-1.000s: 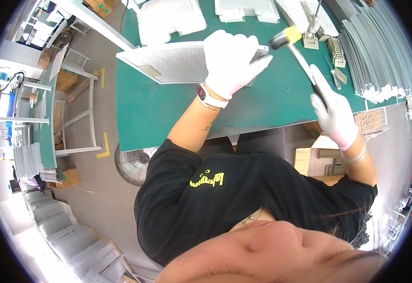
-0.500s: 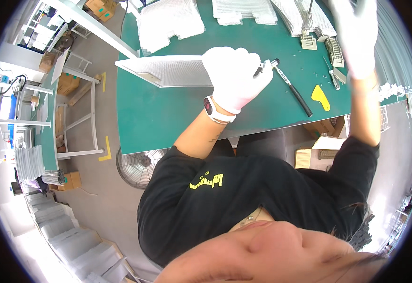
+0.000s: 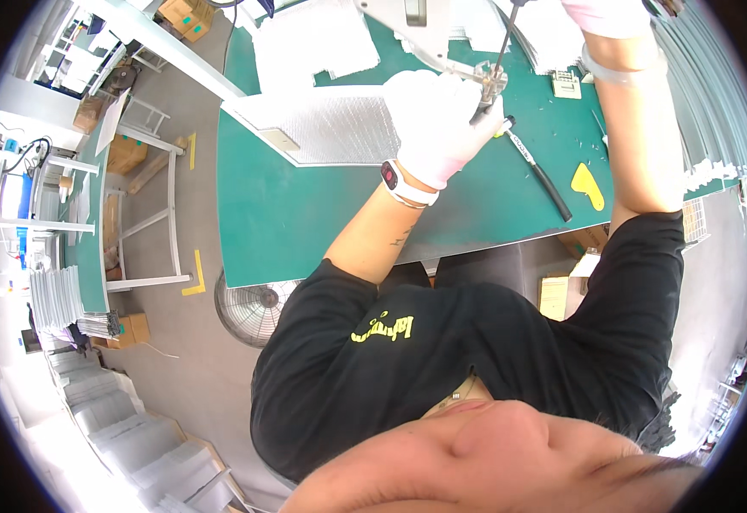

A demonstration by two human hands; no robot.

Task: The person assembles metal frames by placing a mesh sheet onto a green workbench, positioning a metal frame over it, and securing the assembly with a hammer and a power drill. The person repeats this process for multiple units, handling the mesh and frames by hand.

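My left hand [image 3: 433,120], in a white glove, is closed around the right end of a white-framed mesh panel [image 3: 339,128], which stands tilted above the green table [image 3: 305,222]. Right at its thumb sits a clear and metal tool tip [image 3: 491,81], with a dark thin rod [image 3: 507,38] rising from it to the top edge. A pale grey tool body with an arm [image 3: 412,30] reaches down close to the same spot. My right hand [image 3: 613,17], also gloved, is high up at the top edge; its fingers are cut off, so its grip is hidden.
A black-handled hammer [image 3: 540,175] and a yellow scraper [image 3: 588,186] lie right of the panel. Stacked white mesh sheets [image 3: 313,43] fill the far side. A small beige block [image 3: 566,84] sits at the right. A floor fan [image 3: 258,308] stands beneath the near left edge.
My right hand has moved up and left. The rod with the tool tip has come left from the beige blocks to my left hand. The grey tool body has entered view.
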